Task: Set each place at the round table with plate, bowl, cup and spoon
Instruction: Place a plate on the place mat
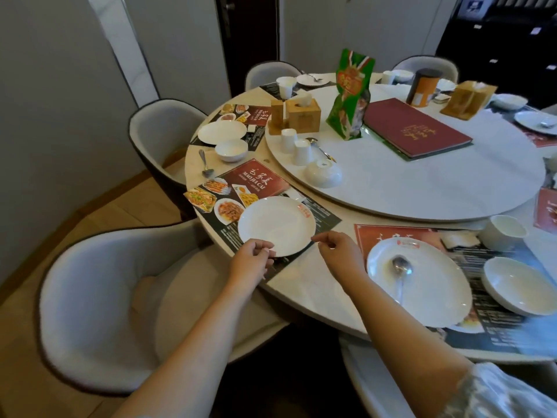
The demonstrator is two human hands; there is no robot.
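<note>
The round table (301, 285) fills the right of the view, with a white turntable (422, 182) raised over its middle. Grey chairs (90, 297) are drawn up around the table's edge. Printed paper placemats (262, 182) are laid along that edge, one to a seat.

Both forearms are stretched out over the near edge of the table. The left hand (251, 254) is held at the near rim of a white plate (276, 225), its fingers curled in and its fingertips at the rim; whether the rim is actually pinched cannot be told. The right hand (337, 248) is held just beside the plate's right rim, fingers loosely curled with nothing between them.

The plate is plain, shallow and round, with a small red mark on its far rim, and is set on the placemat at the near-left edge of the table.

To the right, a second plate (437, 291) carries a spoon (401, 270), with a bowl (518, 285) beside it. On the turntable's near edge an upturned bowl (324, 175) and two upturned cups (295, 146) are stood.
</note>
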